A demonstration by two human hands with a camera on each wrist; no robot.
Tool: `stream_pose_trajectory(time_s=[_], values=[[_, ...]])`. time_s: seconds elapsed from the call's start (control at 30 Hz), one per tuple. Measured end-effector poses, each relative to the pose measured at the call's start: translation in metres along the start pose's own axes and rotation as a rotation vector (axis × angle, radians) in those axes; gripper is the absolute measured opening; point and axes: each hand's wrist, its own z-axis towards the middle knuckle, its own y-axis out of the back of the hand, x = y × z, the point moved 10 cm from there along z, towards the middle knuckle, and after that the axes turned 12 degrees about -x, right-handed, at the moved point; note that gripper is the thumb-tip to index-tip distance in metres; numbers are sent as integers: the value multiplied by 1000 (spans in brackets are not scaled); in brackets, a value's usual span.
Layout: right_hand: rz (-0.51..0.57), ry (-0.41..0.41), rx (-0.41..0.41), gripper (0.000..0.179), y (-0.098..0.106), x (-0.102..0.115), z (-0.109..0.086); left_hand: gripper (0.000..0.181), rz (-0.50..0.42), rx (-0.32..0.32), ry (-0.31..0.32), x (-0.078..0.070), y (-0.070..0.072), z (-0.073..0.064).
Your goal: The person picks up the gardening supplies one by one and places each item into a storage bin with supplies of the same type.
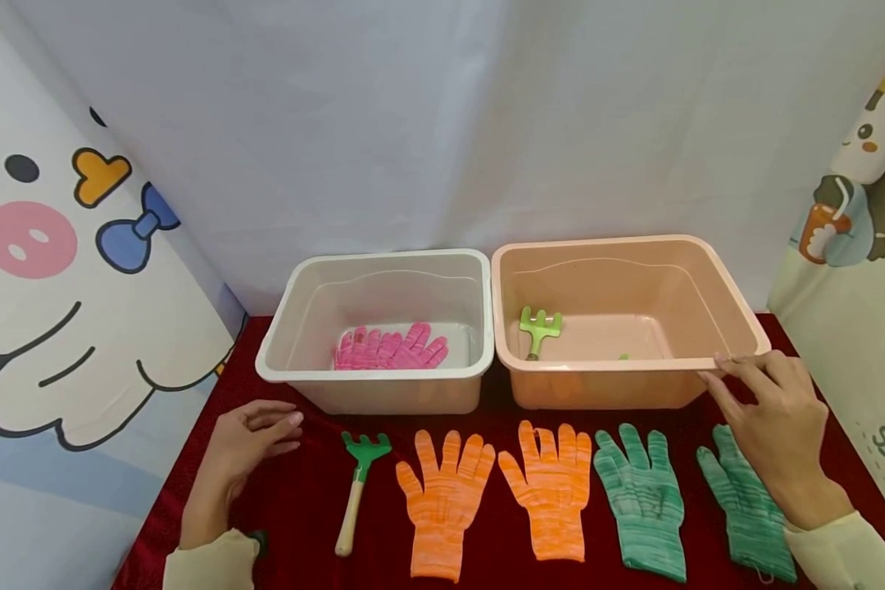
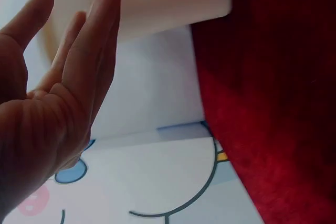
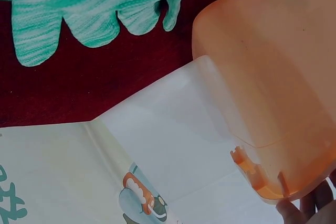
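My right hand [image 1: 774, 418] pinches the front right corner of the peach plastic bin's rim [image 1: 619, 365]; in the right wrist view the fingertips [image 3: 310, 208] show at the rim. Inside that bin lies a light green toy rake [image 1: 540, 326], with another bit of green by the front wall. My left hand [image 1: 247, 451] hovers with relaxed fingers in front of the white bin [image 1: 383, 375], holding nothing. Pink knit gloves [image 1: 394, 348] lie in the white bin. Beside the left hand is a small green rake with a wooden handle [image 1: 354, 492].
Along the front of the red cloth [image 1: 302, 516] lie two orange gloves [image 1: 442, 508] and two green gloves [image 1: 645, 508], one partly under the right forearm. A pale curtain [image 1: 339, 123] stands behind the bins, with cartoon-printed sheets [image 1: 59, 328] at both sides.
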Motion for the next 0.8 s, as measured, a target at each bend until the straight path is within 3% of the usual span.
stream_pose_trajectory(time_s=[0.23,0.43,0.53,0.8], values=[[0,-3,0,52,-1,-1,0,48,61,84,62,27,-29,-3],[3,-6,-8,50,0,-1,0,45,102,122,90,42,-44,-7],[1,-3,-7,50,0,-1,0,46,137,172,94,48,-52,-11],[-1,-6,5,55,-1,-1,0,45,308,262,120,61,-69,-22]])
